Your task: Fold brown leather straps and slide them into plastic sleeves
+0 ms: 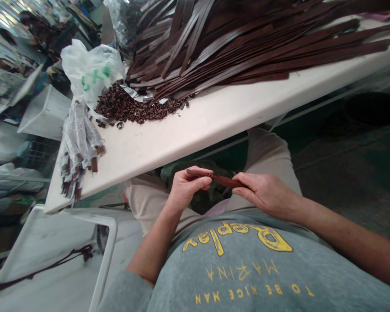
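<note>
Low over my lap, in front of the table edge, a dark brown leather strap [228,180] stretches between my two hands. The left end of it is pinched between thumb and fingers of my left hand [186,187], with a short piece sticking out past them. My right hand [267,192] is closed round the other part, thumb along its side. The strap looks folded or layered in the middle. On the table, beyond my hands, lie a heap of small brown leather loops [138,107] and a large pile of long brown straps [227,65].
A white table [214,110] runs across in front of me. On its left are a plastic bag [92,71] and strips wrapped in clear plastic [81,134]. At lower left stands a white bin [108,251] with a thin brown strap [48,269] inside.
</note>
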A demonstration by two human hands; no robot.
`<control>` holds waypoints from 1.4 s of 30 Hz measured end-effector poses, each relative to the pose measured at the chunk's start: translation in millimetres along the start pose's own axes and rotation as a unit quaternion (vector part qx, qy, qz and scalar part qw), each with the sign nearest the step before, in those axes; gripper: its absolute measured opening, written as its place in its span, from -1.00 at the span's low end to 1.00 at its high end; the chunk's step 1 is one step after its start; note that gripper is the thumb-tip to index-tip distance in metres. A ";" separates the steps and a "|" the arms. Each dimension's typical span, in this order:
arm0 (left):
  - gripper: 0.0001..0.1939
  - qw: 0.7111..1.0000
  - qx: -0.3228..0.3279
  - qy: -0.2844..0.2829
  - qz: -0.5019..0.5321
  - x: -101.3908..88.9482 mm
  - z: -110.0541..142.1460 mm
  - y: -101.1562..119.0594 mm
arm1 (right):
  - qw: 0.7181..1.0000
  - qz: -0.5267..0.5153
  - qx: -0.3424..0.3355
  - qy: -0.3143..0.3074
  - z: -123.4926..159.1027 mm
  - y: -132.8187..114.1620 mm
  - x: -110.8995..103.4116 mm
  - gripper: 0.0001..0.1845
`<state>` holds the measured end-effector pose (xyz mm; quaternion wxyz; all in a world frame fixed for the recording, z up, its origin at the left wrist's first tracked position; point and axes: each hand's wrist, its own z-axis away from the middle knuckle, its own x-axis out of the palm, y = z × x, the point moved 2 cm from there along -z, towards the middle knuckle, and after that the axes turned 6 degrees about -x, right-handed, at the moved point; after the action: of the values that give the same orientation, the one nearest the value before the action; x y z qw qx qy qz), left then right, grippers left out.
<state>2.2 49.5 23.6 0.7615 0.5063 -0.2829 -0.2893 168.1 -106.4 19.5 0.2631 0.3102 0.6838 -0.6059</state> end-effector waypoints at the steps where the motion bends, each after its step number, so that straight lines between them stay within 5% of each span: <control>1: -0.72 1.000 -0.002 -0.004 -0.001 1.3 0.5 0.1 | 1.000 0.001 -0.003 0.001 1.6 -0.7 0.7 -0.74; 7: -0.70 0.996 -0.043 -0.072 -0.006 24.7 5.6 -7.0 | 0.999 0.026 -0.025 -0.015 -3.1 -10.3 11.3 -0.63; 11: -0.69 0.997 -0.038 -0.067 -0.002 30.9 4.0 -10.9 | 1.000 0.025 -0.007 -0.014 -12.8 -12.9 15.8 -0.60; 16: -0.71 0.999 0.017 -0.039 -0.032 12.8 -4.5 -2.2 | 0.992 -0.108 0.047 -0.033 -12.0 -3.4 -0.8 -0.68; 23: -0.65 0.998 0.016 -0.057 -0.002 -6.6 -12.2 4.3 | 0.934 -0.296 0.137 -0.147 9.6 12.1 -14.1 -0.73; 28: -0.32 0.990 0.040 -0.121 0.062 30.5 -12.6 -3.5 | 0.955 -0.286 0.083 -0.018 -4.9 -5.0 -28.0 -0.69; 34: -0.22 0.957 0.092 -0.242 -0.134 90.9 -21.5 -13.1 | 0.927 -0.331 0.074 0.161 -34.4 -19.9 -58.1 -0.62; 37: -0.12 0.964 0.109 -0.240 -0.015 86.5 -30.0 1.2 | 0.921 -0.358 0.058 0.138 -39.8 -19.7 -63.8 -0.59; 42: -0.26 0.939 0.155 -0.137 0.274 52.1 -32.6 47.1 | 0.882 -0.453 0.120 0.056 -26.9 -11.1 -49.2 -0.47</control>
<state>68.2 46.5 64.2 0.6770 0.4766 -0.5537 -0.0891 193.2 -85.7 66.5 -0.1175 0.0293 0.6856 -0.7178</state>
